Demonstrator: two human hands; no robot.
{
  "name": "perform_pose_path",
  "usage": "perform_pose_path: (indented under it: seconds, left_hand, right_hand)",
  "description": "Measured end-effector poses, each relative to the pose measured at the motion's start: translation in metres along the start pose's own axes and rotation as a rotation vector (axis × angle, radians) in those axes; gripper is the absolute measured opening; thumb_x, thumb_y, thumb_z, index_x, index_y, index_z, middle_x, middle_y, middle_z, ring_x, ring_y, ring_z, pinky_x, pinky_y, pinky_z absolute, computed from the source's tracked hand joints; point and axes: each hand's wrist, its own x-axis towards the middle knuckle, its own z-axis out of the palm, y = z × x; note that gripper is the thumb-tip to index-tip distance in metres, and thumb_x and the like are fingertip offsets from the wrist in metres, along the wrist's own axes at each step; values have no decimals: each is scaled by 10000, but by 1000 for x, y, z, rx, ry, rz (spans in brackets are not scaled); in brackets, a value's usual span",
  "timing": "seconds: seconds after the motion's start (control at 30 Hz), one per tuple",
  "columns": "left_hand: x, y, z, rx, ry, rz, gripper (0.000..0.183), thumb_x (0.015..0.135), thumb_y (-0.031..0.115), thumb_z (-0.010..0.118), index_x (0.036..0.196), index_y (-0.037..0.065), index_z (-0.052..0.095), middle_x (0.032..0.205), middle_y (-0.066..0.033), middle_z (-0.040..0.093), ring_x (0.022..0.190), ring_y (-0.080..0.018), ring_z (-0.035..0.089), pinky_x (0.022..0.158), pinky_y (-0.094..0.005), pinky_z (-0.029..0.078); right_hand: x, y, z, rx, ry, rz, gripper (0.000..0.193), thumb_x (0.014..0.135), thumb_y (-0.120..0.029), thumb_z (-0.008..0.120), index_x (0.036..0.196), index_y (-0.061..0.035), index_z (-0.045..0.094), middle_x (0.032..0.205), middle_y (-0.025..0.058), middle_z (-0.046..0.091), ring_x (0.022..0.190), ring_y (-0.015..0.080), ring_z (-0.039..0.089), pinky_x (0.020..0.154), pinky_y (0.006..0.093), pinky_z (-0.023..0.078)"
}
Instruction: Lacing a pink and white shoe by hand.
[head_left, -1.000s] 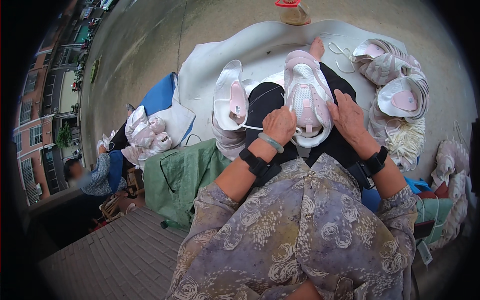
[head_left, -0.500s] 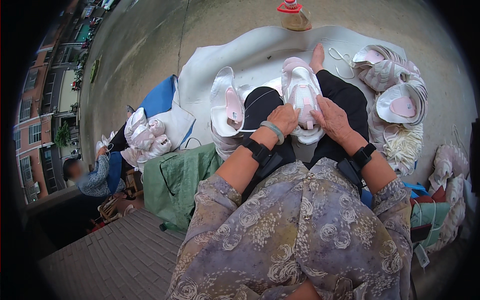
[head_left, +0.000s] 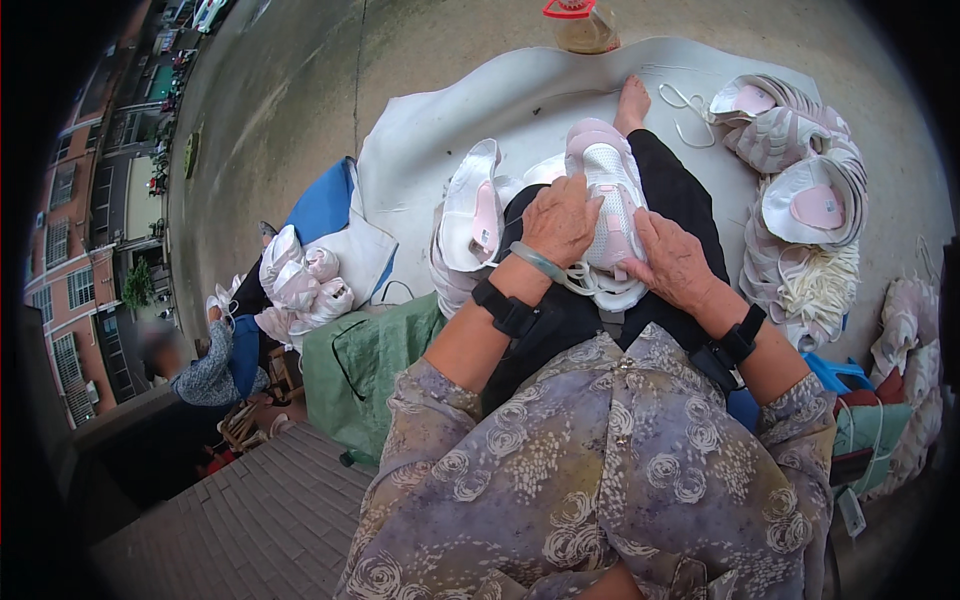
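Note:
A pink and white shoe upper (head_left: 607,180) lies across my lap between my thighs, its toe pointing away from me. My left hand (head_left: 562,222) is closed on its left edge, fingers curled under and the thumb near the white mesh. From the right side my right hand (head_left: 680,262) grips it, thumb on the pink tongue and fingers along the outer edge. White cord or edging loops around the heel end, partly under my left wrist. Beside my left knee stands a stack of similar uppers (head_left: 460,225) with pink linings.
More stacked uppers (head_left: 815,200) and a bundle of white laces (head_left: 815,285) sit at the right on a white sheet (head_left: 420,130). A plastic jug (head_left: 588,30) stands beyond it. A green sack (head_left: 370,365) is at my left; another person (head_left: 215,360) sits farther left.
My left hand has moved farther up the upper's left edge and curled more. My right hand has slid slightly toward the heel end, its thumb now lower on the tongue.

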Motion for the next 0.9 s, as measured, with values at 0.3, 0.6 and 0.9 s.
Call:
perform_pose_path:
  seconds: [0.3,0.6,0.9]
  left_hand:
    - [60,-36,27,-241,30,-14,531,828,409,481,1154,30,301,922,-238,570,869,-388,564,771,-412,425]
    - [47,-48,13,-399,147,129,338,847,316,536,1025,28,520,826,-91,589,764,-163,559,694,-282,442]
    - [7,-58,0,-453,329,38,110,820,104,577,859,1,580,783,-22,560,715,-86,497,664,-209,413]
  right_hand:
    - [-50,68,-5,255,442,159,165,727,-76,589,886,-53,550,809,101,559,740,287,561,640,345,459]
    - [-213,209,-2,-236,531,949,62,747,-167,563,799,-153,595,743,77,546,722,286,557,615,386,438]
    - [-175,214,15,-561,-60,818,111,703,-230,601,785,-175,651,810,40,547,847,212,513,750,400,335]
